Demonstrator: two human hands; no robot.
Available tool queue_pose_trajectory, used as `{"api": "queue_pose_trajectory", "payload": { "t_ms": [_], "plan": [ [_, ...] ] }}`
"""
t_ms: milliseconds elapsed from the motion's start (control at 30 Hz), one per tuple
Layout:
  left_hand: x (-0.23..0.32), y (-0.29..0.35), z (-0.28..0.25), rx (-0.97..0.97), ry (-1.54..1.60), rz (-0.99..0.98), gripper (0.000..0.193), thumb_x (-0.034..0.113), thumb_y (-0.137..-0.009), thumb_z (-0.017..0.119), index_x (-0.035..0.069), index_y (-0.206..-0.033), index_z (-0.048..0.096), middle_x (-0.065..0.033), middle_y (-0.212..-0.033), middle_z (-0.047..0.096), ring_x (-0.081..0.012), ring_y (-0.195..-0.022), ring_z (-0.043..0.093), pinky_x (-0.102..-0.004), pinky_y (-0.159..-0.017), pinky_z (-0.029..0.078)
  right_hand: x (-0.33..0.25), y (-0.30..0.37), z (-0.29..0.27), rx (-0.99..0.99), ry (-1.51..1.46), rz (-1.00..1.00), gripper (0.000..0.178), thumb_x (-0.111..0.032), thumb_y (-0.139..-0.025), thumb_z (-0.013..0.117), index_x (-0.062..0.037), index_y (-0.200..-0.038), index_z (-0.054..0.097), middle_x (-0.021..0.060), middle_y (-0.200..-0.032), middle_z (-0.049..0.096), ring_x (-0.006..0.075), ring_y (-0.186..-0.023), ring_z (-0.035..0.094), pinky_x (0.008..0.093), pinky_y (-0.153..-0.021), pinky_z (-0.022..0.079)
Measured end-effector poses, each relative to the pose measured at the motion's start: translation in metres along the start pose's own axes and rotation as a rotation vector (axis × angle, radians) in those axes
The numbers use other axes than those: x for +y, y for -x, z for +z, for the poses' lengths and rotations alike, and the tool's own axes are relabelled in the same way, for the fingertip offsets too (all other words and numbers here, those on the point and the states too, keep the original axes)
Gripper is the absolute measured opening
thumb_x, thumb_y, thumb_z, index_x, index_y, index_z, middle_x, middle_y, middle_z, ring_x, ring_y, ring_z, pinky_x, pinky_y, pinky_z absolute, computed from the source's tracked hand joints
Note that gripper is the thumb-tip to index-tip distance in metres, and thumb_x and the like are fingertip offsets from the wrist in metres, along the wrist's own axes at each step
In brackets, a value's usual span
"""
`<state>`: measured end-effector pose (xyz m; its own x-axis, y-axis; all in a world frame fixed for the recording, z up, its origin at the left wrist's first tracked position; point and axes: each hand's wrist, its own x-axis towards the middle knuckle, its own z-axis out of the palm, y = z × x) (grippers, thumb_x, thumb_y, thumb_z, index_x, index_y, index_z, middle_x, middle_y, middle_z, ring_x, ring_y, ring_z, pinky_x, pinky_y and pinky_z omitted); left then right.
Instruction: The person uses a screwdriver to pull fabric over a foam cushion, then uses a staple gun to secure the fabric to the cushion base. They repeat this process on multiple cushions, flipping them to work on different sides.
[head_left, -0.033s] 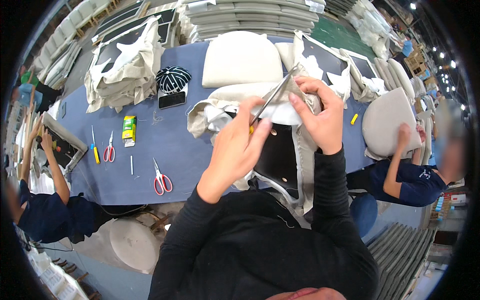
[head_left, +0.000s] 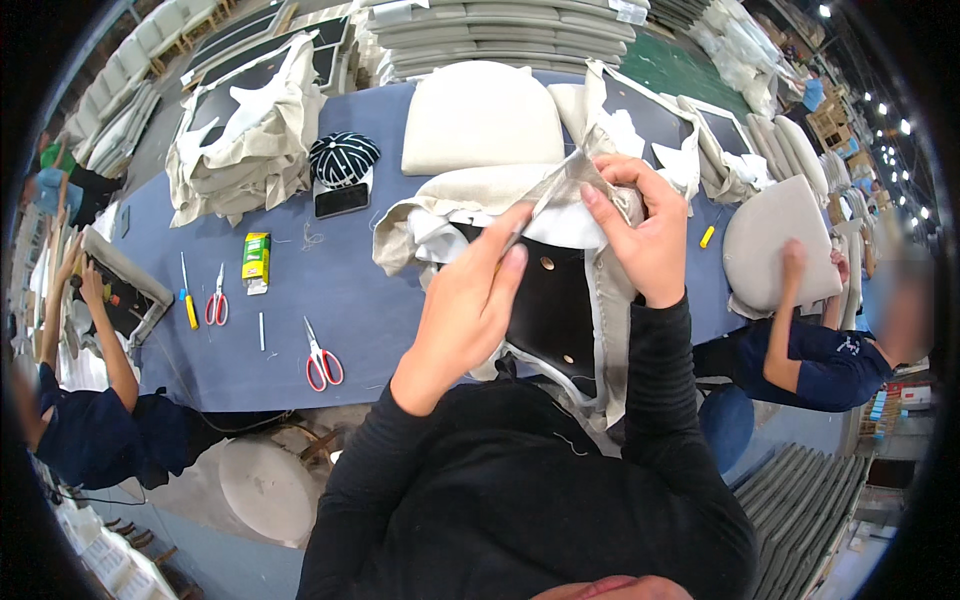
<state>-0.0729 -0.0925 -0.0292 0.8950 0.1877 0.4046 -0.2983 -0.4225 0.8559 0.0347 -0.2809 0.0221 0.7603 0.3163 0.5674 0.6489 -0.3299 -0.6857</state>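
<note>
A chair back panel lies in front of me, its black board [head_left: 550,310] showing beneath a partly loose beige fabric cover [head_left: 470,185] and white padding [head_left: 575,230]. In my left hand [head_left: 465,310] is a slim, long metal tool [head_left: 548,190], its handle hidden by my fingers. The tool points up and away, its far end against the fabric. My right hand [head_left: 650,225] pinches the gathered fabric edge beside that end, thumb and fingers closed.
Left on the blue table lie red-handled scissors [head_left: 324,368], smaller red-handled snips [head_left: 217,300], a yellow-handled screwdriver [head_left: 190,308] and a yellow-green box [head_left: 257,260]. Behind are a phone [head_left: 342,201], patterned cap [head_left: 342,158] and beige cushion [head_left: 483,120]. Co-workers flank the table.
My left hand has shifted slightly left and turned, and the metal tool now sits lower against the fabric. The yellow bit near my left fingers no longer shows. My right hand has barely moved.
</note>
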Motion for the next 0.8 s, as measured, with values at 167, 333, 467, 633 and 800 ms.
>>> {"api": "queue_pose_trajectory", "payload": {
  "t_ms": [167, 333, 467, 633, 800],
  "plan": [
    [-0.017, 0.036, 0.002, -0.104, -0.107, -0.053, 0.039, 0.009, -0.107, 0.062, 0.014, -0.145, 0.069, -0.0151, -0.086, 0.069, -0.035, -0.077, 0.069, -0.0394, -0.072, 0.053, 0.011, -0.006, -0.005, -0.039, -0.09, 0.166, 0.013, -0.005, -0.093, 0.08, 0.0024, -0.096, 0.07, 0.0114, -0.109, 0.08, 0.016, -0.103, 0.071, 0.031, -0.097, 0.052],
    [-0.017, 0.029, 0.005, -0.049, -0.21, -0.037, 0.043, 0.01, -0.105, 0.066, 0.024, -0.146, 0.07, -0.0124, -0.078, 0.063, -0.0336, -0.067, 0.065, -0.0427, -0.061, 0.05, 0.007, -0.005, -0.002, -0.046, -0.234, 0.237, 0.009, -0.005, -0.095, 0.077, 0.0024, -0.096, 0.071, 0.0116, -0.114, 0.077, 0.0185, -0.111, 0.068, 0.0336, -0.106, 0.047],
    [-0.018, 0.032, 0.005, -0.023, -0.214, -0.04, 0.044, 0.011, -0.104, 0.067, 0.025, -0.146, 0.07, -0.011, -0.078, 0.064, -0.0334, -0.068, 0.066, -0.0426, -0.06, 0.05, 0.017, 0.0, -0.002, -0.085, -0.332, 0.064, 0.007, -0.002, -0.092, 0.077, 0.0005, -0.098, 0.073, 0.0113, -0.116, 0.072, 0.0271, -0.119, 0.067, 0.041, -0.112, 0.044],
    [-0.015, 0.03, 0.001, 0.064, -0.284, -0.008, 0.032, 0.013, -0.104, 0.069, 0.018, -0.135, 0.075, -0.01, -0.084, 0.071, -0.0319, -0.072, 0.07, -0.0407, -0.063, 0.053, 0.022, 0.001, -0.002, -0.137, -0.312, -0.11, 0.01, -0.004, -0.09, 0.081, -0.0027, -0.098, 0.076, 0.0104, -0.124, 0.066, 0.0326, -0.123, 0.067, 0.0464, -0.114, 0.044],
    [-0.008, 0.028, -0.009, 0.067, -0.247, 0.004, 0.02, 0.017, -0.103, 0.072, 0.011, -0.12, 0.079, -0.0113, -0.091, 0.077, -0.0305, -0.076, 0.074, -0.0389, -0.064, 0.055, 0.016, 0.013, -0.011, -0.127, -0.362, -0.048, 0.009, -0.005, -0.092, 0.08, -0.0018, -0.099, 0.077, 0.0122, -0.13, 0.063, 0.0372, -0.133, 0.066, 0.0483, -0.117, 0.043]
  ]
}}
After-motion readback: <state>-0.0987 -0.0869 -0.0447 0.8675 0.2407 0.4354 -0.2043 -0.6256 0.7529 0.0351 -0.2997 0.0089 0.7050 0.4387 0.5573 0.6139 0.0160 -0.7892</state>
